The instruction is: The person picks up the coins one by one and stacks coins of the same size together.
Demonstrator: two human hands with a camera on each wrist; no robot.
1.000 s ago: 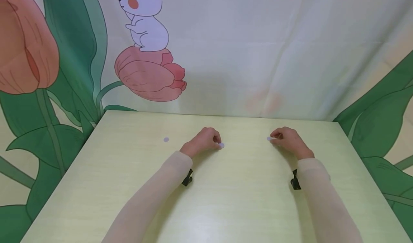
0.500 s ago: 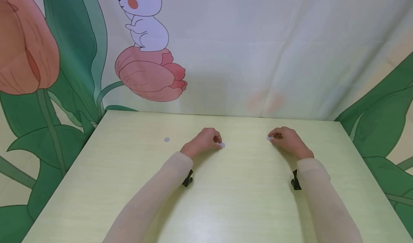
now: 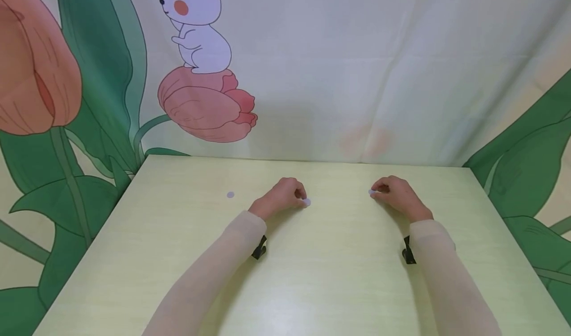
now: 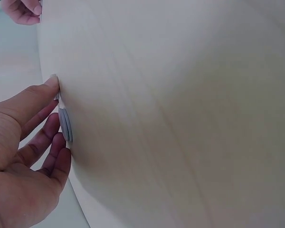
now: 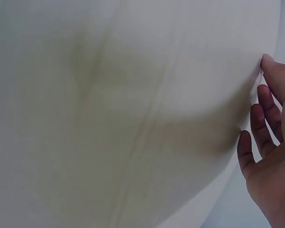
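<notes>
My left hand [image 3: 282, 193] pinches a small pale lilac disc [image 3: 307, 202] between thumb and finger, low over the table toward its far side. To the right, my right hand [image 3: 398, 192] holds a similar disc [image 3: 371, 192] by its edge at the fingertips. A third pale disc [image 3: 230, 195] lies on the table, left of the left hand. The left wrist view shows grey discs [image 4: 65, 125], stacked flat, beside the curled fingers. In the right wrist view the right hand [image 5: 270, 123] has its thumb and fingertips right at the tabletop; its disc is mostly hidden.
The pale wooden table [image 3: 330, 271] reaches back to a printed curtain [image 3: 312, 68] with tulips and a white cartoon animal. Long beige sleeves [image 3: 214, 271] cover both forearms. A black wrist mount [image 3: 259, 247] sits under the left cuff, another black mount [image 3: 408, 251] by the right.
Both hands stay in place, each with its disc. The whole head view shifts only slightly.
</notes>
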